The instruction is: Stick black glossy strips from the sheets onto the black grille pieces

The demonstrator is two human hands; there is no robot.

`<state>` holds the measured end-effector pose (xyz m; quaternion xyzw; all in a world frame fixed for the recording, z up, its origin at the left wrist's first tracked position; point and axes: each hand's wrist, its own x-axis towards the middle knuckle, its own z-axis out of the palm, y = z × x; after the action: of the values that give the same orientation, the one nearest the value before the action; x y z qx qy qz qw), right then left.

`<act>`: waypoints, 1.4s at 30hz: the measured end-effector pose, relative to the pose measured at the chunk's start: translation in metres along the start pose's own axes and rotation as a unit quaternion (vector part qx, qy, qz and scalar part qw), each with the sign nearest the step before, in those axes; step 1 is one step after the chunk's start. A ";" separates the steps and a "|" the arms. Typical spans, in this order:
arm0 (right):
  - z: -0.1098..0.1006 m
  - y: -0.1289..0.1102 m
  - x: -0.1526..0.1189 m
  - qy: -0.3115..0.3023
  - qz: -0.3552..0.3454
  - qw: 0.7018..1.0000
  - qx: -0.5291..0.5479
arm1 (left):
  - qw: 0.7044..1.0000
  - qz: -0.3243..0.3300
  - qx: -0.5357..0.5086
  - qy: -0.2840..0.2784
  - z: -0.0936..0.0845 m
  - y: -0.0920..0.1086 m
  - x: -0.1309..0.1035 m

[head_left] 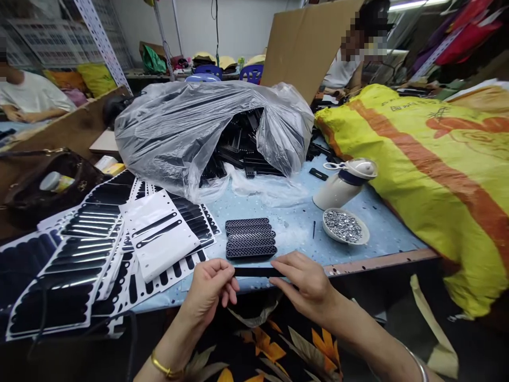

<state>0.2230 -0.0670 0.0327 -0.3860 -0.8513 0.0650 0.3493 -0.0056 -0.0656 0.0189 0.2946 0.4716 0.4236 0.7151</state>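
Note:
A narrow black strip (254, 272) stretches level between my two hands at the table's front edge. My left hand (212, 286) pinches its left end between thumb and forefinger, the other fingers curled. My right hand (304, 278) has thumb and fingers closed around its right end. Just beyond the strip lie several black perforated pieces (251, 239) with rounded ends, side by side in a block. To the left spread white backing sheets (75, 254) of black strips. A white sheet (161, 236) with two strips left on it lies on top.
A clear plastic bag (170, 127) full of black pieces (234, 148) stands at the back. At right are a white bowl (345, 227) of small silvery parts, a whitish bottle (338, 185) and a yellow sack (417, 154). A brown handbag (51, 185) sits left. Two people work beyond.

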 end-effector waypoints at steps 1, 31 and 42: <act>0.001 -0.001 0.001 -0.016 -0.002 1.000 -0.001 | 1.000 -0.003 -0.002 -0.001 0.000 -0.001 0.000; -0.001 0.035 -0.010 -0.010 0.108 0.987 0.121 | 0.924 0.220 0.285 0.127 -0.019 -0.017 0.023; -0.001 0.036 0.004 -0.043 0.026 0.995 0.088 | 0.945 0.205 0.229 0.114 -0.019 -0.022 0.022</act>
<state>0.2441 -0.0395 0.0219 -0.3730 -0.8462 0.1652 0.3430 -0.0118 -0.0556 -0.0160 0.4907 0.5634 0.4726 0.4674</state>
